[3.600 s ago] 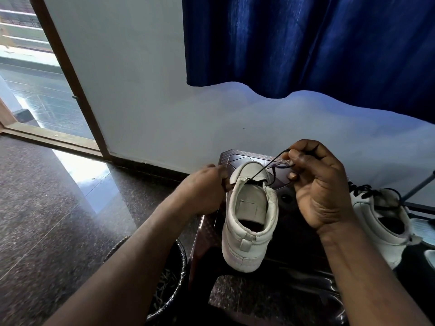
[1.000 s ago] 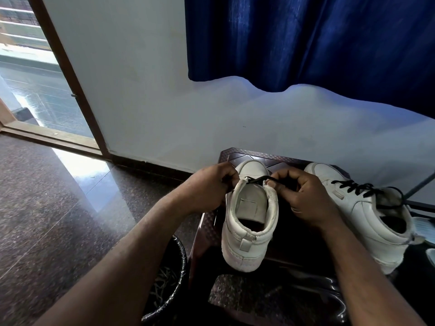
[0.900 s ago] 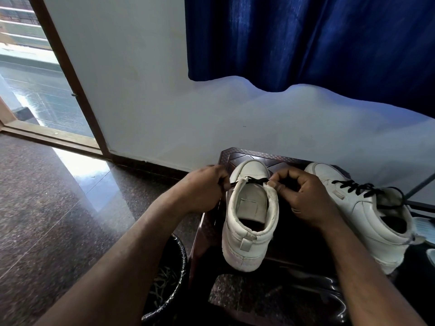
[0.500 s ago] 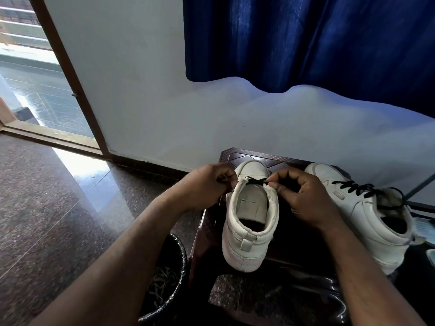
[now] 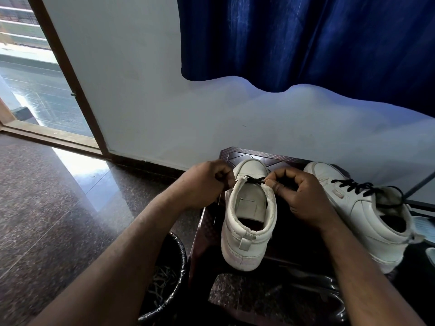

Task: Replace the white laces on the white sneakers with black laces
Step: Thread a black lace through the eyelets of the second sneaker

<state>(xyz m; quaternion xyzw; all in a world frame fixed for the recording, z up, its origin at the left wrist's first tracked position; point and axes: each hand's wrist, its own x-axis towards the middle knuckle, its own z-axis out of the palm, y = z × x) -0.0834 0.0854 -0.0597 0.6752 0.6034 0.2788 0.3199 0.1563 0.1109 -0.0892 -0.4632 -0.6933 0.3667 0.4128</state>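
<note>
Black lace (image 5: 255,180) spanning the top eyelets of the centre-frame sneaker (image 5: 249,222), ends pinched by left hand (image 5: 202,184) and right hand (image 5: 299,196); final threading, knotting likely next

Forearms, left hand (image 5: 203,183) and right hand (image 5: 304,196) are bare.

Dim interior, doorway (image 5: 42,90) daylight glaring on polished floor (image 5: 77,168)

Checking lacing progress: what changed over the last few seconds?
The right hand came down from pulling the black lace up and rightward; it now pinches it at the collar of the centre sneaker. The left hand, that sneaker and the laced sneaker stayed put.
</note>
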